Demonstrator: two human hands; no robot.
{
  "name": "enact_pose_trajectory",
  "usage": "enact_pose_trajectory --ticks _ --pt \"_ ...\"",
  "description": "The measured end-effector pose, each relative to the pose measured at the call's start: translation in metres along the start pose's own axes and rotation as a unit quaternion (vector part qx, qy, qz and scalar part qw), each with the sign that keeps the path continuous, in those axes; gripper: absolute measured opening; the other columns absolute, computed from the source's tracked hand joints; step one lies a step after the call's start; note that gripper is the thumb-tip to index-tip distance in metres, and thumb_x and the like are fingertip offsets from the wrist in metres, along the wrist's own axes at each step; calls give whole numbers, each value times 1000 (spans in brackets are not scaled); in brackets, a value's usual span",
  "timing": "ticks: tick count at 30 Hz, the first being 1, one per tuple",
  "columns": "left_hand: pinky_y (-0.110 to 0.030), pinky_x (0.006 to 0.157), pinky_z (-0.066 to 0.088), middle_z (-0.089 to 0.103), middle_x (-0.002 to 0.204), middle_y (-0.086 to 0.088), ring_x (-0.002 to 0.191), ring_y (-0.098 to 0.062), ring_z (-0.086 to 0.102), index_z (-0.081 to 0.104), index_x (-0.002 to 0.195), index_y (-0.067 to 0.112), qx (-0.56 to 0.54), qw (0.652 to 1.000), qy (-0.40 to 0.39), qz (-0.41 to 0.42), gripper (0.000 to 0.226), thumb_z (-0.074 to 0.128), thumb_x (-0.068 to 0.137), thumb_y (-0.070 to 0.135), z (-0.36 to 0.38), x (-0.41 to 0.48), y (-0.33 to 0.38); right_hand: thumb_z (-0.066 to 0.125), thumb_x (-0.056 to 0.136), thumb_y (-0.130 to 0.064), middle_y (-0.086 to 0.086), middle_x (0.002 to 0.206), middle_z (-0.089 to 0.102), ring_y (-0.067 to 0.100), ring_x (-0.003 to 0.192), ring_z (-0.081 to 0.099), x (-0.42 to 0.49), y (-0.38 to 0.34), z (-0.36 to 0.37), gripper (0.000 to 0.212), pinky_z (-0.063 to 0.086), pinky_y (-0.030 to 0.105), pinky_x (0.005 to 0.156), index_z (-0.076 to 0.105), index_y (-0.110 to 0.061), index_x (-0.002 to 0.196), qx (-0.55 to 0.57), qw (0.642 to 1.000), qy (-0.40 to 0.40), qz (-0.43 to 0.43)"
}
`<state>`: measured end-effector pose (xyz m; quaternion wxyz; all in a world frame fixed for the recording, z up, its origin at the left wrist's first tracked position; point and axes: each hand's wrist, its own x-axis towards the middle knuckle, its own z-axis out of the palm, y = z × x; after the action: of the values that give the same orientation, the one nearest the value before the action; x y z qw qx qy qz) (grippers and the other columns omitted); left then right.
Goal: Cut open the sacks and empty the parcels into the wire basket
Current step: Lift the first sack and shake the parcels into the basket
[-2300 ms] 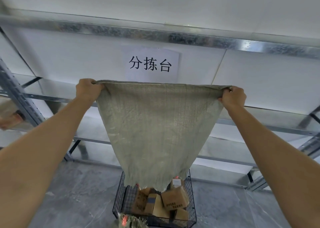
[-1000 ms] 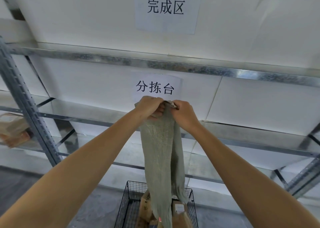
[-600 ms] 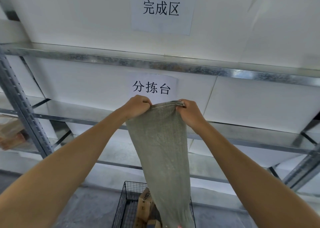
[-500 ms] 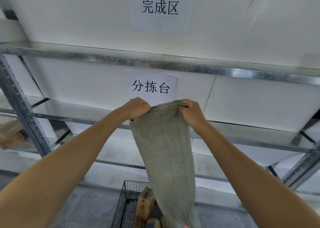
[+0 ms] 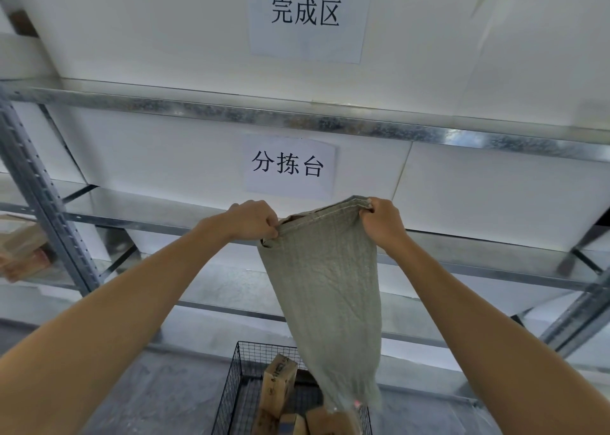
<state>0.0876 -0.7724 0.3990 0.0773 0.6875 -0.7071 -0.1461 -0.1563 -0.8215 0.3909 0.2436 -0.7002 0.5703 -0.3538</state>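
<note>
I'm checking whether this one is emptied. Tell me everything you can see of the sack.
The sack is grey-green woven fabric with a stitched hem along its top edge. It hangs limp and flat, seemingly empty, narrowing downward. The left hand and right hand grip the hem's two ends. Its lower end dangles over the wire basket, in front of the cardboard parcels inside.

upper paper sign [image 5: 305,17] on wall reads 完成区, lower paper sign [image 5: 288,167] reads 分拣台, parcel print unreadable
</note>
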Motion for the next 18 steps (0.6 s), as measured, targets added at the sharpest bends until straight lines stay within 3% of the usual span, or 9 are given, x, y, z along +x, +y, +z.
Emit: enact_pose_trajectory --ticks 5,11,16,18 --pt "-31 77 29 61 97 -3 90 -19 50 60 89 17 23 999 23 24 10 60 86 27 0 -4 8 36 88 5 2 60 42 13 53 36 -2 8 2 31 24 25 47 40 -12 62 -2 1000 7 21" --pt "-30 70 27 49 76 2 77 -19 44 41 70 21 39 998 46 33 23 57 87 25 3 -8 6 35 85 8 3 60 42 15 54 36 -1 6 7 31 25 26 48 40 -12 62 8 999 26 20" --pt "-25 54 30 54 68 3 60 -9 43 52 75 17 -55 977 198 57 17 60 88 26 8 -18 10 33 83 9 4 60 42 15 54 37 -1 6 7 27 26 26 48 41 -8 64 21 998 58 32" --pt "-26 56 35 57 70 2 61 -11 46 57 77 14 -86 974 206 49 17 61 87 28 7 -18 10 33 83 8 4 61 42 15 54 37 -1 5 7 25 26 26 48 42 -8 66 31 997 54 39"
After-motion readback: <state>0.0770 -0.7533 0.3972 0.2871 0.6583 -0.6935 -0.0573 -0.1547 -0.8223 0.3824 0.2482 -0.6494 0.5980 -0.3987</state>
